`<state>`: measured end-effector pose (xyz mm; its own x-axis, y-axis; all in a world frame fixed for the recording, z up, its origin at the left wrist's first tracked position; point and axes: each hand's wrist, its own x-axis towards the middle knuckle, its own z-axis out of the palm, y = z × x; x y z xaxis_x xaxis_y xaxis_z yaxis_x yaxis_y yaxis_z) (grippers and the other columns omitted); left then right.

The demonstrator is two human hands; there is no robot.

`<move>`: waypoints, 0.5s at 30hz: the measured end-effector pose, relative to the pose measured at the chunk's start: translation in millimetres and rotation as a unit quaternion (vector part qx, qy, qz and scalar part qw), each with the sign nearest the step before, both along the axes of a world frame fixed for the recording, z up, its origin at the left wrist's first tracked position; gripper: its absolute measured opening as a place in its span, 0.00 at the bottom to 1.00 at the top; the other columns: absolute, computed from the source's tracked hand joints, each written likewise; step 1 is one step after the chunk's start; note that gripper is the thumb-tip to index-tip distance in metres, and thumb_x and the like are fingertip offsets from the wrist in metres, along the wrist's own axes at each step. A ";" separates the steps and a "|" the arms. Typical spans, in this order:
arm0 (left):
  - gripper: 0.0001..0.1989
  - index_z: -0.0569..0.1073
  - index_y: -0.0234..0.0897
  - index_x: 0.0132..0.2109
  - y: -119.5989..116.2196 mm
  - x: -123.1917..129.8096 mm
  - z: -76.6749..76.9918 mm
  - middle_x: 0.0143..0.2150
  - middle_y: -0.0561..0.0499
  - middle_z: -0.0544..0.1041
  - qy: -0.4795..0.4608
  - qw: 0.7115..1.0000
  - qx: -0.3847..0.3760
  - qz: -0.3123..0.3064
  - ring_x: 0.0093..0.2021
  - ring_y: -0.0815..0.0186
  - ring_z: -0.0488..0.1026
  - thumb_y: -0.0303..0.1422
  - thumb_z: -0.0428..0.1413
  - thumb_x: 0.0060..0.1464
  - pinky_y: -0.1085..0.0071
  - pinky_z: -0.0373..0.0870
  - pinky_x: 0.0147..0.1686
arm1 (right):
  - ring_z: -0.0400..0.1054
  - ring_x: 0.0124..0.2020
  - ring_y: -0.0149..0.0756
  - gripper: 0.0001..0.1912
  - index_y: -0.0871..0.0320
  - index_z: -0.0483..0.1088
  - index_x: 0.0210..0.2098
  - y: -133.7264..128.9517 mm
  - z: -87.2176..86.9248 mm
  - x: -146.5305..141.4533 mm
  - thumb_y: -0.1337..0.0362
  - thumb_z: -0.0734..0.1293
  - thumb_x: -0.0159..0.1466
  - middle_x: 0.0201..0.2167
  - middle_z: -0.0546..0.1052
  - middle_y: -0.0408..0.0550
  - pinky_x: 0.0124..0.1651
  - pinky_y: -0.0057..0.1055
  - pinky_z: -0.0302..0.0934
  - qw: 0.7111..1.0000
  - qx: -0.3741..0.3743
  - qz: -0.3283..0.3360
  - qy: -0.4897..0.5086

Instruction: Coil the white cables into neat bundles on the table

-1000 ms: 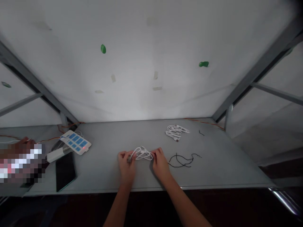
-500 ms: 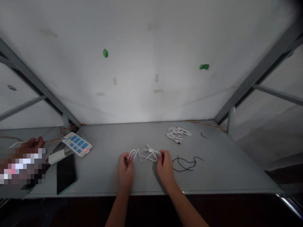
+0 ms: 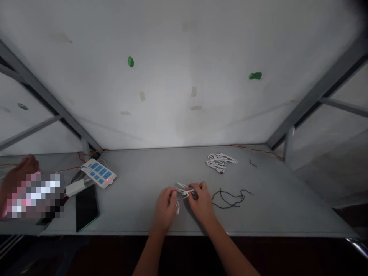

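Observation:
A white cable [image 3: 184,192] is gathered in loops between my two hands, just above the grey tabletop. My left hand [image 3: 166,207] pinches it on the left, and one loop hangs below those fingertips. On the other side my right hand [image 3: 200,201] grips the cable with thumb and fingers closed. Several thin black ties [image 3: 230,201] lie tangled right beside my right hand. Farther back, a coiled white cable bundle [image 3: 220,162] rests on the table. Parts of the held cable are hidden by my fingers.
At the left stand a white power strip with blue sockets [image 3: 99,172], a white adapter [image 3: 77,188] and a dark phone or tablet [image 3: 86,209]. Another person's hand [image 3: 24,168] is at the far left. A short black tie [image 3: 253,163] lies at the back right.
My left hand has moved right, closer to my right hand, and the cable loops between them are bunched tighter. The other person's hand has shifted left. The whole view has shifted slightly.

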<state>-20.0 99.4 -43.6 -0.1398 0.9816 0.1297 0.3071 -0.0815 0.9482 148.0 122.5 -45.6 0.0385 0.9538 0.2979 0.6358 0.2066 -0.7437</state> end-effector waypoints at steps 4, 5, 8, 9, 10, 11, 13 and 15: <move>0.14 0.79 0.40 0.43 -1.6 5.6 10.4 0.39 0.47 0.78 0.191 0.976 0.062 -0.082 0.42 0.59 0.73 0.43 0.52 0.67 0.61 0.68 0.46 | 0.69 0.37 0.42 0.13 0.56 0.79 0.41 -0.5 1.2 0.8 0.57 0.65 0.68 0.37 0.66 0.50 0.42 0.37 0.65 1.000 0.010 -0.001 -0.015; 0.14 0.79 0.41 0.45 -1.9 6.4 12.0 0.42 0.46 0.79 0.205 0.970 0.076 -0.105 0.43 0.58 0.73 0.42 0.51 0.68 0.60 0.68 0.47 | 0.68 0.37 0.42 0.13 0.56 0.80 0.41 -0.4 0.8 0.9 0.58 0.65 0.68 0.37 0.66 0.50 0.42 0.37 0.64 1.000 0.011 0.001 -0.025; 0.14 0.78 0.42 0.50 -1.4 8.5 11.8 0.46 0.45 0.79 0.221 0.960 0.095 -0.142 0.47 0.57 0.73 0.41 0.50 0.68 0.60 0.68 0.50 | 0.68 0.37 0.42 0.12 0.56 0.80 0.39 0.3 -2.1 0.7 0.59 0.64 0.68 0.37 0.66 0.50 0.42 0.37 0.64 0.999 0.014 0.004 -0.045; 0.14 0.78 0.41 0.47 -0.7 9.0 10.2 0.44 0.45 0.79 0.220 0.962 0.090 -0.131 0.46 0.57 0.73 0.42 0.51 0.68 0.60 0.68 0.48 | 0.68 0.37 0.42 0.13 0.57 0.79 0.39 0.8 -3.5 0.4 0.60 0.64 0.68 0.37 0.67 0.50 0.42 0.37 0.63 0.999 0.015 0.000 -0.047; 0.15 0.78 0.40 0.42 0.2 9.1 8.4 0.40 0.46 0.78 0.215 0.967 0.079 -0.111 0.43 0.58 0.72 0.43 0.51 0.68 0.61 0.68 0.46 | 0.68 0.37 0.42 0.13 0.57 0.79 0.38 1.3 -5.1 0.0 0.60 0.63 0.68 0.36 0.67 0.51 0.42 0.37 0.63 0.999 0.017 -0.008 -0.049; 0.16 0.76 0.39 0.37 1.0 8.8 6.5 0.37 0.47 0.77 0.205 0.973 0.066 -0.086 0.40 0.59 0.72 0.44 0.51 0.68 0.63 0.68 0.43 | 0.67 0.37 0.43 0.13 0.58 0.79 0.37 1.8 -6.6 -0.5 0.60 0.63 0.68 0.36 0.67 0.51 0.42 0.38 0.63 0.998 0.020 -0.015 -0.052; 0.19 0.72 0.39 0.32 1.7 6.6 3.8 0.32 0.49 0.73 0.163 0.985 0.036 -0.031 0.36 0.61 0.70 0.47 0.52 0.66 0.66 0.66 0.39 | 0.67 0.37 0.43 0.15 0.58 0.78 0.35 2.4 -8.9 -1.2 0.59 0.62 0.69 0.34 0.67 0.50 0.43 0.39 0.62 0.997 0.030 -0.035 -0.062; 0.20 0.70 0.39 0.33 0.8 2.4 3.2 0.30 0.52 0.71 0.090 0.996 -0.002 0.019 0.33 0.64 0.68 0.49 0.51 0.66 0.68 0.65 0.35 | 0.65 0.37 0.44 0.17 0.58 0.77 0.34 2.0 -9.6 -1.0 0.58 0.60 0.71 0.33 0.66 0.50 0.43 0.39 0.62 0.995 0.043 -0.061 -0.067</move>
